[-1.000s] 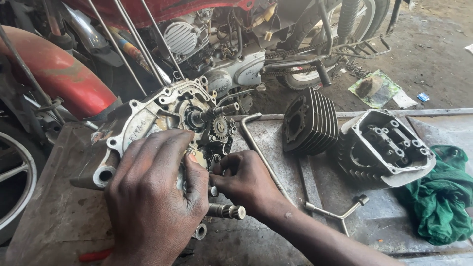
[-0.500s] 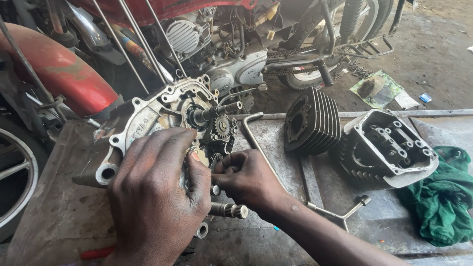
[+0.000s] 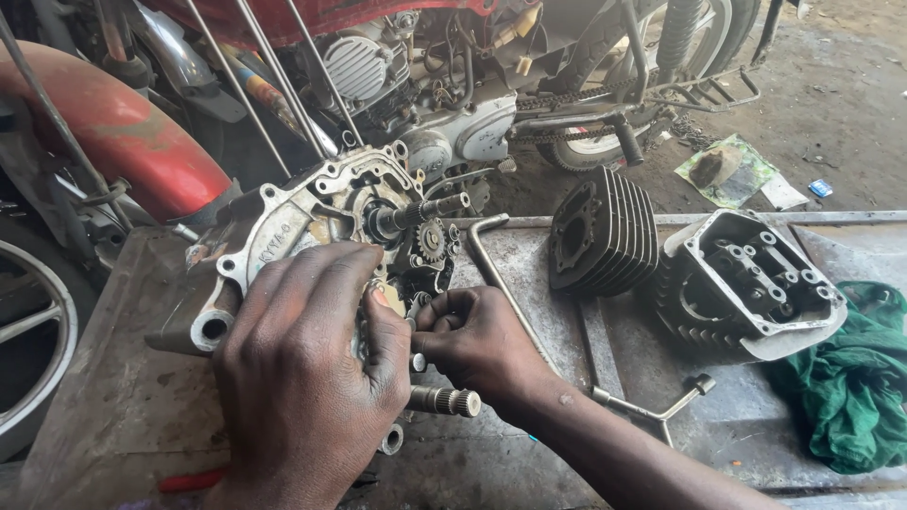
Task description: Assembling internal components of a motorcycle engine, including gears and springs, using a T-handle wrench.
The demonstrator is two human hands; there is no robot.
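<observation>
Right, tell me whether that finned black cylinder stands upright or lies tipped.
Tipped: the finned black cylinder lies on its side on the metal table, bore facing sideways.

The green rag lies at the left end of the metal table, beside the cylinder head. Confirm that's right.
Wrong side: the head view shows the green rag at the right end of the metal table, beside the cylinder head.

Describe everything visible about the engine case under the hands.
The engine case is a grimy, silver cast-metal half with bolt holes around its rim, tilted up on the metal bench. A splined shaft and a small gear stick out of it. The left hand covers its lower part; the right hand pinches at its lower edge.
</observation>
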